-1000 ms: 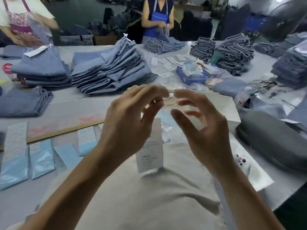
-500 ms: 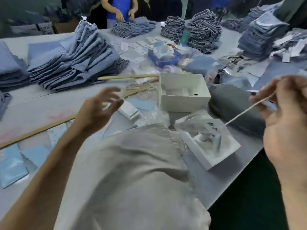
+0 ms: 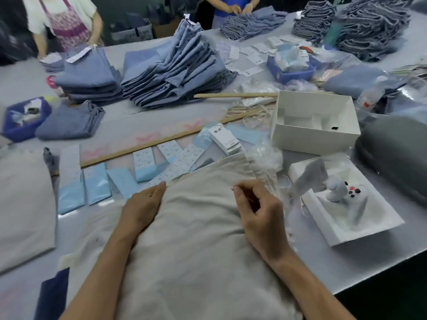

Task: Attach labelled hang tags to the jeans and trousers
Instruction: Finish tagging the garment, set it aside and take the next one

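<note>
A stack of beige trousers [image 3: 198, 227] lies in front of me. My left hand [image 3: 143, 204] rests flat on the cloth near the top edge, fingers straight. Over the trousers my right hand [image 3: 256, 209] is curled, thumb and forefinger pinching a thin pale string [image 3: 233, 188]; only its tip shows. Beyond the trousers lie a small stack of white hang tags [image 3: 225, 139] and rows of blue-and-white labels [image 3: 143, 161].
A white open box [image 3: 314, 121] and its lid [image 3: 346, 204] with small parts sit at the right. A bundle of strings [image 3: 249, 112] and a wooden ruler [image 3: 161, 140] lie ahead. Blue jeans stacks [image 3: 171, 65] fill the far table. A grey bag [image 3: 392, 153] is far right. Two people [image 3: 62, 19] work opposite.
My right hand came back from the right with the string and now sits over the trousers. My left hand dropped from the air onto the cloth.
</note>
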`<state>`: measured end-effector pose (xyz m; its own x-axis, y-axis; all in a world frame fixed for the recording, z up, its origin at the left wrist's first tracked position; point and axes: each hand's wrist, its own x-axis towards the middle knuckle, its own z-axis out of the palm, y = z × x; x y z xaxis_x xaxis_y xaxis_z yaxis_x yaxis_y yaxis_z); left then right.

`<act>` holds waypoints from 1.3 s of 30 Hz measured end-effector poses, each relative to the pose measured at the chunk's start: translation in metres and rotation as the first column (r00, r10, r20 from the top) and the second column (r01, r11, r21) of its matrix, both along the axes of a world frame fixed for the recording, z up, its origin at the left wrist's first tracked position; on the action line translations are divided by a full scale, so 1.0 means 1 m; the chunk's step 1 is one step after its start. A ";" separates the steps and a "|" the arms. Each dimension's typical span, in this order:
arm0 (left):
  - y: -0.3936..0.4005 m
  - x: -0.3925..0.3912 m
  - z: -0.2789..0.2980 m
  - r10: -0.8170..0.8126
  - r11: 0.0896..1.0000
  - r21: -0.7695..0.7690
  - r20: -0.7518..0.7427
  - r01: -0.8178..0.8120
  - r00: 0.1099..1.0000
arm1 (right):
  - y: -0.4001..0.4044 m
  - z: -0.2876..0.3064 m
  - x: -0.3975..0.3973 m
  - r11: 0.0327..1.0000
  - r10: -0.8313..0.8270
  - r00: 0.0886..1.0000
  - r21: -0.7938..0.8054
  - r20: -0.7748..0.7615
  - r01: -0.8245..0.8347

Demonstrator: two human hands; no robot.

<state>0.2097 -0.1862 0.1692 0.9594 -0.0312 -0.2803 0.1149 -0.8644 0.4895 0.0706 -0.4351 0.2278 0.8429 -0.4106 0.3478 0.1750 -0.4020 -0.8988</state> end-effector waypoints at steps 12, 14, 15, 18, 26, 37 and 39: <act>0.007 -0.005 0.003 0.035 0.998 -0.050 0.058 -0.032 0.998 | -0.030 -0.001 -0.014 0.962 0.068 0.997 0.261 0.041 -0.076; -0.011 0.009 0.016 -0.053 0.996 -0.069 0.130 0.062 0.990 | -0.051 -0.003 -0.021 0.941 -0.009 1.000 0.337 -0.007 0.011; -0.025 0.015 0.024 -0.093 0.990 -0.088 0.166 0.109 0.982 | -0.060 -0.004 -0.024 0.929 -0.038 0.999 0.367 -0.029 0.046; -0.089 0.024 0.053 -0.250 0.942 -0.188 0.166 0.279 0.954 | -0.081 -0.008 -0.031 0.880 -0.080 0.993 0.462 -0.089 0.112; -0.239 -0.044 0.103 -0.946 0.312 0.279 0.185 0.908 0.268 | -0.102 -0.027 -0.055 0.752 -0.212 0.958 0.594 -0.191 0.285; -0.224 -0.051 0.106 -0.982 0.177 0.470 0.024 0.865 0.187 | -0.066 -0.047 -0.089 0.677 -0.101 0.960 0.689 -0.261 0.259; -0.227 -0.057 0.102 -0.995 0.099 0.412 0.033 0.906 0.093 | -0.060 -0.048 -0.091 0.632 -0.095 0.961 0.730 -0.261 0.261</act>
<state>0.1526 -0.4137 0.2715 0.1773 -0.9552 -0.2368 -0.9745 -0.2039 0.0931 -0.0200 -0.4948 0.1794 0.7359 -0.6071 -0.2998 -0.0220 0.4211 -0.9068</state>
